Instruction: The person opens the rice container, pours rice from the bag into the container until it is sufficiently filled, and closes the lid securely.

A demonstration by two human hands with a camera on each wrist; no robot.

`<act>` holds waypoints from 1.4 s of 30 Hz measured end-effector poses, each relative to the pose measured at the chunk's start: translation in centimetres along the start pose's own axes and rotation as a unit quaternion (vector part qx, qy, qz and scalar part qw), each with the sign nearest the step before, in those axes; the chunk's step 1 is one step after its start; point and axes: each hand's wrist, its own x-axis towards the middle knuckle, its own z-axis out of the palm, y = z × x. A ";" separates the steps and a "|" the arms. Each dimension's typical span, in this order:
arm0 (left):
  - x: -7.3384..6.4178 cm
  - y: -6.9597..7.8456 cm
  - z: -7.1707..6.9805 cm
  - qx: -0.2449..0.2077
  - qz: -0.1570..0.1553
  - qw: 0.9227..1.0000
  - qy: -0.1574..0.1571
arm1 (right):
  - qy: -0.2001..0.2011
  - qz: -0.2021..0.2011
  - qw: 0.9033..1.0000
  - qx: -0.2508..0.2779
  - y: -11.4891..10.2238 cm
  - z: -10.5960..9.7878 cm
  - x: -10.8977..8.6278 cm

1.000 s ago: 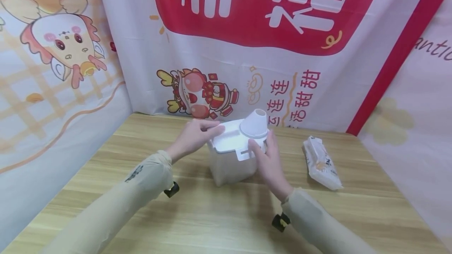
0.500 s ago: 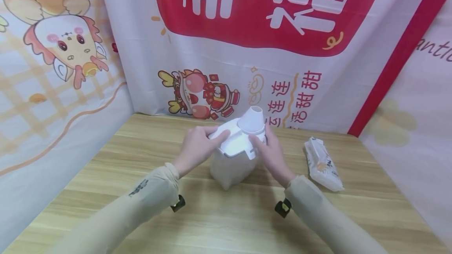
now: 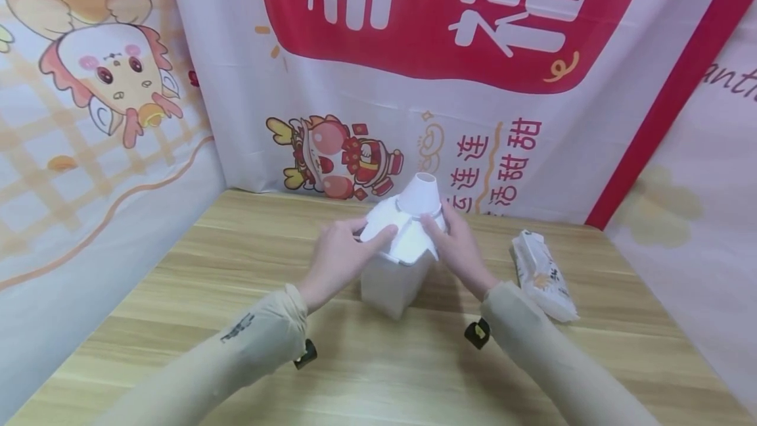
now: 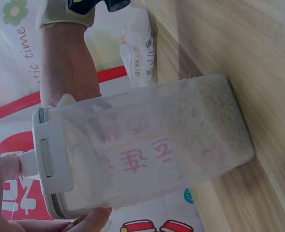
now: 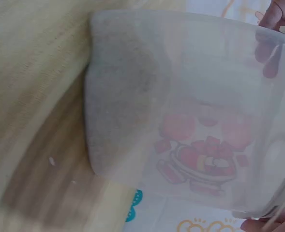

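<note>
Between my two hands stands a translucent plastic storage container (image 3: pixel 390 284) with a white lid (image 3: pixel 408 242). A white cone-shaped cap (image 3: pixel 421 194) rises from the lid's far part. The wrist views show a layer of pale rice-like grain (image 4: pixel 212 116) in its lower part. My left hand (image 3: pixel 340 258) grips the lid's left side, thumb on top and fingers down along the wall. On the right, my right hand (image 3: pixel 458 248) holds the lid's edge, its thumb on top beside the cap. A white clip (image 4: pixel 54 157) on the lid shows in the left wrist view.
A white printed plastic packet (image 3: pixel 544 275) lies on the wooden table (image 3: pixel 378 373) to the right. Small white specks (image 5: pixel 52 161) are on the wood near the container. Printed cloth (image 3: pixel 248 110) hangs behind the table and along both sides.
The container has turned between my hands, its near corner and clip swinging to the right. My left hand has shifted a little rightward with it; both hands keep hold of the lid.
</note>
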 end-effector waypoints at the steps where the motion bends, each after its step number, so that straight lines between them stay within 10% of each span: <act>1: -0.1 0.1 0.0 -0.002 -0.002 1.000 -0.003 | -0.001 -0.007 1.000 -0.006 -0.1 -0.1 0.1; 13: -2.3 1.1 1.0 -0.067 0.028 0.996 -0.048 | -0.050 -0.010 0.997 -0.057 -0.1 -1.9 1.8; 20: -2.9 0.6 1.0 -0.116 0.004 0.991 -0.071 | 0.001 -0.016 0.997 -0.077 0.1 -2.3 1.1; 25: -2.2 -0.4 0.4 -0.108 0.015 0.993 -0.052 | 0.054 -0.118 0.984 -0.119 -0.3 -2.2 -0.7; 33: -0.8 -1.6 -0.3 -0.064 0.018 0.998 -0.003 | 0.073 -0.314 0.930 -0.179 -0.2 -2.0 -2.6; 42: 0.3 -2.2 -0.2 -0.009 0.074 0.997 -0.022 | 0.025 -0.265 0.945 -0.192 0.5 -2.2 -3.0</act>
